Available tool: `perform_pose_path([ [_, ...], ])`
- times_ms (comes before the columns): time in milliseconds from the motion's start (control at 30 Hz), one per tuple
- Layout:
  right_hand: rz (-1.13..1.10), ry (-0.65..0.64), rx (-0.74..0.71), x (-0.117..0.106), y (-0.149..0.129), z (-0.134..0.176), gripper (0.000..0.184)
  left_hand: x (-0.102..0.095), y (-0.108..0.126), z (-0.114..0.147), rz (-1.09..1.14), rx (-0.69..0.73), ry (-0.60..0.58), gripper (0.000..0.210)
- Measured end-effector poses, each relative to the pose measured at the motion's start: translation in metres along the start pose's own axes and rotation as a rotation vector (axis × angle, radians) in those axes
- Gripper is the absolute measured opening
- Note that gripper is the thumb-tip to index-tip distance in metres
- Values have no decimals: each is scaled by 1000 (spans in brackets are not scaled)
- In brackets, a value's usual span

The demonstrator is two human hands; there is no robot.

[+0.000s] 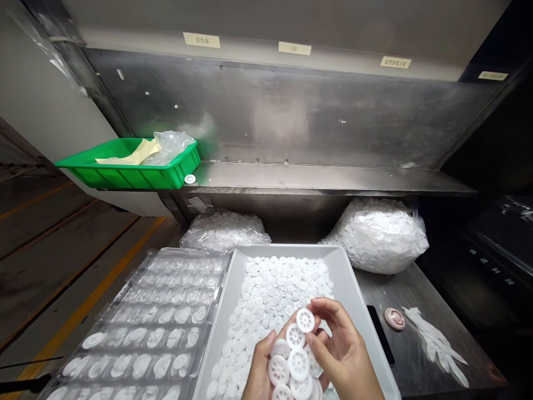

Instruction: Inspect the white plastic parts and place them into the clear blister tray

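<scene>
Several small white spoked plastic wheels (298, 363) lie heaped in my left hand (259, 368), whose thumb rests along the pile's left side. My right hand (345, 351) comes in from the right, with thumb and fingers closed around the topmost white wheel (305, 320) at the edge of the heap. Both hands are above a grey bin (347, 283) holding a thick layer of the same white wheels (283, 286). To the left, a clear plastic tray (97, 355) has rows of pockets with white round parts in them.
Behind the bin stand two clear bags of white parts, one left (225, 229) and one right (381, 236). A green basket (137, 175) and a single wheel (190, 179) sit on the steel shelf (291, 179). White gloves (435, 341), a pinkish round object (394, 319) and a dark phone-like slab (381, 336) lie right.
</scene>
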State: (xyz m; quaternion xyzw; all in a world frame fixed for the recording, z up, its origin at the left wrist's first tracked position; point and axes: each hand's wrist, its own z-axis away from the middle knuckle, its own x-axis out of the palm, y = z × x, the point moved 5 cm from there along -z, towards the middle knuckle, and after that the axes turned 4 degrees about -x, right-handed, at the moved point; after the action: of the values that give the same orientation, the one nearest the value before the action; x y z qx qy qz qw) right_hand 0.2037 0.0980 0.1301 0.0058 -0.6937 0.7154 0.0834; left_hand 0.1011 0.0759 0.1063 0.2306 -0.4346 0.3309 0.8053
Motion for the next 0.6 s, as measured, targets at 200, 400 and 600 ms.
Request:
perform_pose_path([
  [200, -12, -17, -9, 0, -2, 3, 32, 10, -3, 5, 5, 78, -54, 54],
  [400, -10, -32, -7, -3, 1, 4, 33, 17, -4, 8, -29, 11, -42, 54],
  [600, -5, -27, -21, -6, 0, 4, 32, 7, -4, 1, -42, 10, -36, 54],
])
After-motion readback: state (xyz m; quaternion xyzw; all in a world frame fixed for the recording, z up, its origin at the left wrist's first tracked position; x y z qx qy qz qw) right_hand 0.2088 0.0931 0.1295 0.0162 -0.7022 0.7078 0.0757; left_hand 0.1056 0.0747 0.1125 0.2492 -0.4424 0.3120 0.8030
